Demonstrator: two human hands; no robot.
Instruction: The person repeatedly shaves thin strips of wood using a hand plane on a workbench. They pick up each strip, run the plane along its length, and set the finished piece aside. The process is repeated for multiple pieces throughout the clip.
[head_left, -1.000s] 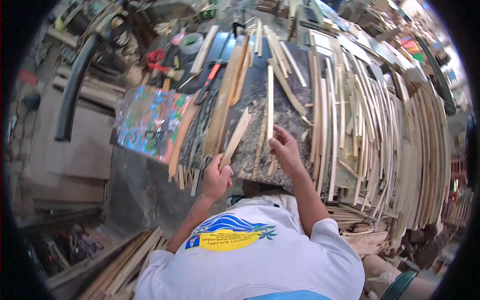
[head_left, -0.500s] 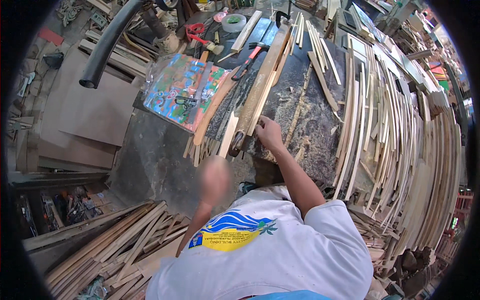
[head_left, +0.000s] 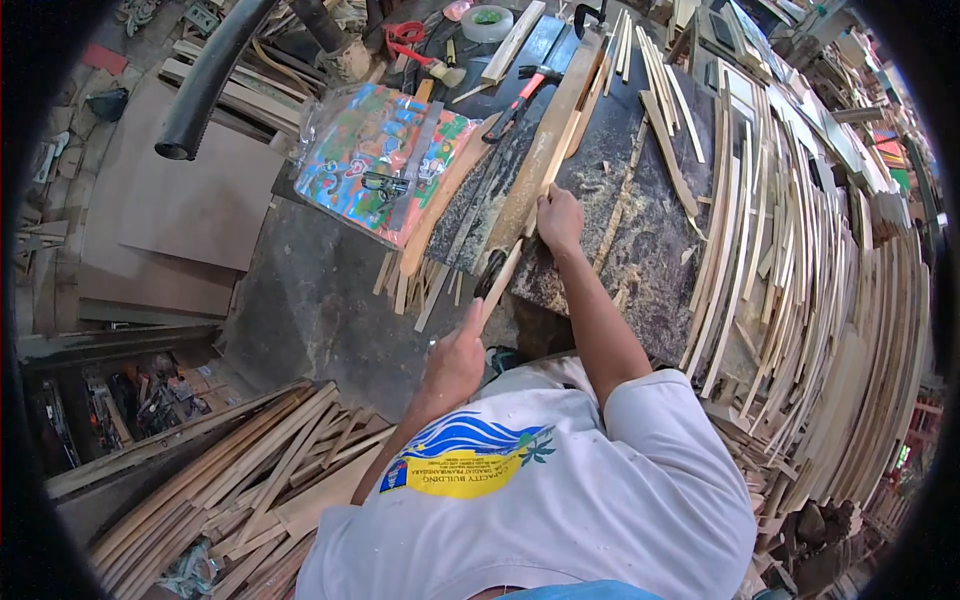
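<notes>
A thin pale wood strip [head_left: 506, 270] lies along the right side of a longer wooden board [head_left: 548, 135] on the dark, sawdust-covered worktop [head_left: 655, 250]. My left hand [head_left: 455, 362] is closed around the strip's near end, off the front edge of the worktop, its index finger stretched along the wood. Farther up, the fingers of my right hand [head_left: 560, 222] are curled and pinch the strip against the board's side. At the board's near end sits a dark fitting [head_left: 490, 272], partly hidden. A black clamp [head_left: 590, 18] grips the board's far end.
Left of the board lie a hammer [head_left: 524, 92], a paintbrush [head_left: 442, 72], a tape roll [head_left: 488, 22] and a colourful plastic-wrapped packet [head_left: 365, 150]. Many long strips [head_left: 780, 260] are stacked at the right. A black hose [head_left: 215, 85] hangs at the upper left; more wood [head_left: 260, 470] lies lower left.
My left hand has moved right, bringing its strip from the board's left to its right side. My right hand has slid farther up along the board. The view has shifted slightly.
</notes>
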